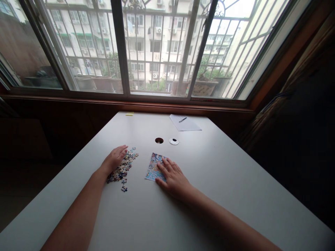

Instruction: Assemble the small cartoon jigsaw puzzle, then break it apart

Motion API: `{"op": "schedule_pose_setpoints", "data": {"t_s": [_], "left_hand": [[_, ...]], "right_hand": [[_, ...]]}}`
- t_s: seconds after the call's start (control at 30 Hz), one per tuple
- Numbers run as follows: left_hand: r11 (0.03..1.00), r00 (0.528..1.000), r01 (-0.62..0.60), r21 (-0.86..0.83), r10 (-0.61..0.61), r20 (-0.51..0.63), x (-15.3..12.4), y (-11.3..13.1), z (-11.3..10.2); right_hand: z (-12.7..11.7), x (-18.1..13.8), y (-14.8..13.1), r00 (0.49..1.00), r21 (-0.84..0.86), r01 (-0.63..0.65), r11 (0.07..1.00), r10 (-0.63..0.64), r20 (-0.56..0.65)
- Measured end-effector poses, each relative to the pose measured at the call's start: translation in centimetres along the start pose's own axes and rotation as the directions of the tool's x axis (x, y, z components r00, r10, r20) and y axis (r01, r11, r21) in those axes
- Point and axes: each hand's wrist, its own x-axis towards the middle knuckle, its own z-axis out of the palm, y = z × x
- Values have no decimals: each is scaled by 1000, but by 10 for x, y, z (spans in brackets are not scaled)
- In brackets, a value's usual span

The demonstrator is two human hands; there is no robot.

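Observation:
On the white table lies a loose heap of jigsaw puzzle pieces (125,167), many small and mixed in colour. My left hand (115,160) rests along the heap's left side, fingers stretched out and partly over the pieces. A few pieces (124,188) lie slightly apart at the near end. To the right of the heap is a colourful picture sheet (154,169), flat on the table. My right hand (172,176) lies on its right part with the fingers spread, covering that portion of the picture.
The white table (214,209) reaches to a barred window. A round cable hole (159,140) and its loose cover (173,141) are beyond the sheet. White paper (185,123) with a pen (183,119) lies at the far edge, and a yellow note (129,114) at the far left.

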Motion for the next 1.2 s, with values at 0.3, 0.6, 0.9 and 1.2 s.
{"op": "schedule_pose_setpoints", "data": {"t_s": [0.3, 0.6, 0.9, 1.2], "left_hand": [[997, 991, -51, -49, 57, 123, -1, 11, 1], [985, 999, -20, -174, 15, -32, -1, 20, -7], [898, 964, 109, -426, -201, -176, 2, 3, -5], [750, 873, 192, -633, -425, -238, 6, -1, -9]], "right_hand": [[-7, 42, -15, 997, 3, 80, 997, -80, 5], [4, 63, -51, 979, 38, 204, 978, -204, -16], [4, 26, -45, 982, 104, 188, 977, -190, 5], [17, -25, -67, 994, 119, 106, 987, -110, 26]]}}
